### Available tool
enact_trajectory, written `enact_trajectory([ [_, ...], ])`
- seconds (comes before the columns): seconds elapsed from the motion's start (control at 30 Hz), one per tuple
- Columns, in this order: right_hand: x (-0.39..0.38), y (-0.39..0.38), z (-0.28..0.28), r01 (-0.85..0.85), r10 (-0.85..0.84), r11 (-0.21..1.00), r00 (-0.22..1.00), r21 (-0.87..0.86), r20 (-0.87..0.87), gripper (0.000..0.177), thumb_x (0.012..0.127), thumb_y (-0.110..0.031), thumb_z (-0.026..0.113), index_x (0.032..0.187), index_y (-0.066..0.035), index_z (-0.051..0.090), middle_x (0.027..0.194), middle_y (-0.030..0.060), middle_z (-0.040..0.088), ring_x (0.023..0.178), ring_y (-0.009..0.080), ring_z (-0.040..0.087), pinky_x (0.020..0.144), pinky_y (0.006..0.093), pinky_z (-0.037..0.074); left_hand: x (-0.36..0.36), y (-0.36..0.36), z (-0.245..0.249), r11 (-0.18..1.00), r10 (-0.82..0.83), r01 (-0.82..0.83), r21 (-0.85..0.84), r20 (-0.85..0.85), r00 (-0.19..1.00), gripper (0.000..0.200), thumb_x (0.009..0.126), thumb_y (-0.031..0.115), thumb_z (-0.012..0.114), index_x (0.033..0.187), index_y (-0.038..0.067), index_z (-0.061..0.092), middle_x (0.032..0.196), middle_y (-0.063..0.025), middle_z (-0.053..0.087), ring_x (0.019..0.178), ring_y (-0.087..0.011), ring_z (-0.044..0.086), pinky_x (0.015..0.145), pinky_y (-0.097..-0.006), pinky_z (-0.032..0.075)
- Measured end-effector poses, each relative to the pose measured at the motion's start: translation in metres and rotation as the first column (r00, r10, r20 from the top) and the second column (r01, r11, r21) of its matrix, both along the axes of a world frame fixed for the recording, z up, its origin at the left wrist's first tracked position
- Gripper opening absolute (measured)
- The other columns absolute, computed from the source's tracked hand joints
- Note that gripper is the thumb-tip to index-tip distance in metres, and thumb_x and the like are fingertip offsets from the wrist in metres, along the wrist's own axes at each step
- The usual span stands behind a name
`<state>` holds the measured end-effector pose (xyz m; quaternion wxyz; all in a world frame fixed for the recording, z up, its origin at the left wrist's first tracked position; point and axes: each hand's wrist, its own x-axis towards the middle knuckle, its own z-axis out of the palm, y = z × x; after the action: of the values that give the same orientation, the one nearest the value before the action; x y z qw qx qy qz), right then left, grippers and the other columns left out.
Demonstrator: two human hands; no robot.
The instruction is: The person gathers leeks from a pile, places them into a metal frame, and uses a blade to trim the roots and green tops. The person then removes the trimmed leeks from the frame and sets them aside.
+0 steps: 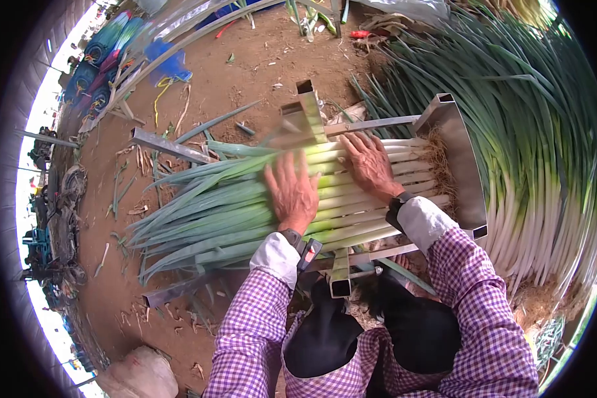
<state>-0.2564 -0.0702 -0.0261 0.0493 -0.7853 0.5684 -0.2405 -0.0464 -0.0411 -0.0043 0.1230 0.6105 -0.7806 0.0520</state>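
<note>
A layer of long green onions (351, 192) lies side by side on a metal frame (461, 169) in front of me. Their rooty white ends sit against the frame's upright end plate on the right, and the green leaves fan out to the left. My left hand (293, 189) rests flat on the stalks where white turns to green, its fingers stretched out and slightly blurred. Farther right, my right hand (366, 162) lies on the white stems near the far side, fingers extended. Neither hand grips a stalk.
A big heap of green onions (511, 132) fills the right side. Tied bundles (99, 60) lie at the far left, near a blue net-like bag (168, 60) with yellow string. Leaf scraps litter the dirt floor (245, 73). A pale plastic bag (139, 375) sits lower left.
</note>
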Motion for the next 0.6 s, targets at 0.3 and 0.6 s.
enact_trajectory([
  [0.3,-0.002,0.0,0.003,-0.018,0.018,1.0,1.0,0.005,0.002,0.048,0.099,-0.033,0.059,0.139,-0.007,0.054,0.141,0.0127,0.059,0.136,0.0308,0.049,0.116,0.0492,0.032,0.016,-0.021,0.033,0.987,-0.023,0.048,0.153,-0.162,0.986,0.054,0.094,0.039,0.069,0.136,0.006,0.061,0.138,-0.0166,0.056,0.132,-0.0337,0.049,0.116,-0.0541,0.03],
  [0.6,-0.002,-0.001,0.002,-0.024,0.024,1.0,0.999,0.009,-0.025,0.05,0.1,-0.032,0.058,0.142,-0.005,0.053,0.144,0.0115,0.057,0.137,0.0283,0.048,0.116,0.047,0.032,0.11,-0.113,0.034,0.941,0.008,-0.005,0.337,-0.005,1.0,0.061,0.101,0.052,0.055,0.144,0.008,0.056,0.147,-0.0163,0.054,0.141,-0.0345,0.045,0.117,-0.0517,0.032],
])
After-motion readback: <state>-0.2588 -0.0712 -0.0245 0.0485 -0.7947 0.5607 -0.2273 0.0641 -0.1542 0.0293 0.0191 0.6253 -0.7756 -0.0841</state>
